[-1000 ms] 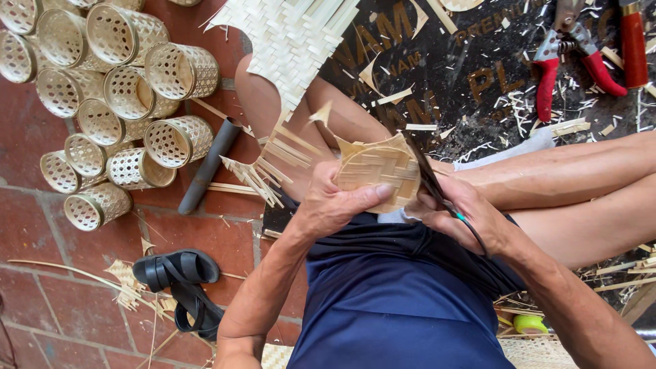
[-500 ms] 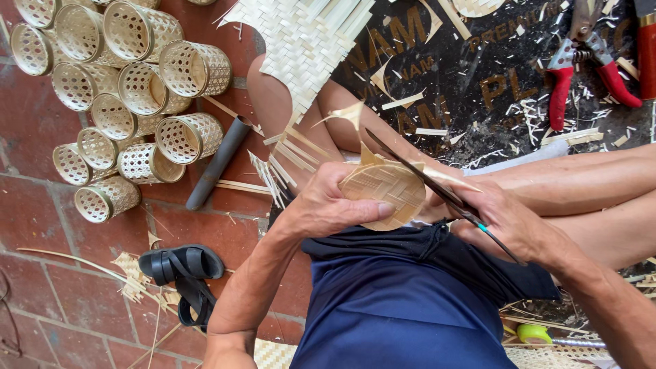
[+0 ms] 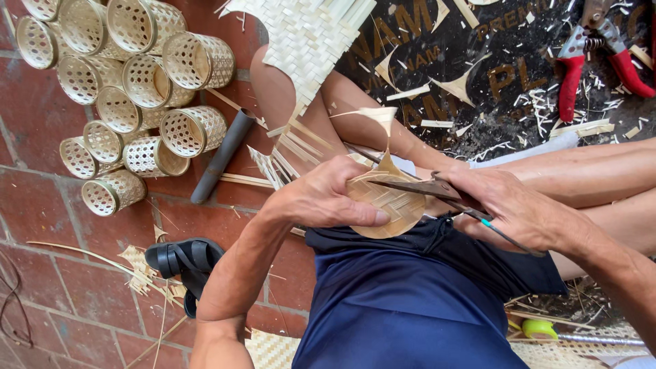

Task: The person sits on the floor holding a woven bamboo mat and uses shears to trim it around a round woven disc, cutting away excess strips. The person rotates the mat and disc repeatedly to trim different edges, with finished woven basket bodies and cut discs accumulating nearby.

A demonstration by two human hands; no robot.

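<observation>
My left hand [image 3: 322, 198] grips a small rounded piece of woven bamboo mat [image 3: 387, 203] over my lap, thumb on top. In my right hand [image 3: 512, 208] are dark metal scissors [image 3: 417, 187], their blades lying across the top edge of the piece. A thin pale offcut [image 3: 380, 119] curls up from the cut edge. My legs stretch out to the right beneath both hands.
Several woven bamboo cylinder baskets [image 3: 137, 82] lie piled at upper left on the brick floor. A larger woven mat [image 3: 307, 41] lies over my knee. Red-handled pruners [image 3: 596, 55] rest on a dark printed sheet strewn with shavings. A grey tube [image 3: 222, 156] and black sandal [image 3: 183, 263] lie nearby.
The woven piece has been turned in my left hand and trimmed rounder; the scissors have advanced along its edge, and a strip now curls away from it.
</observation>
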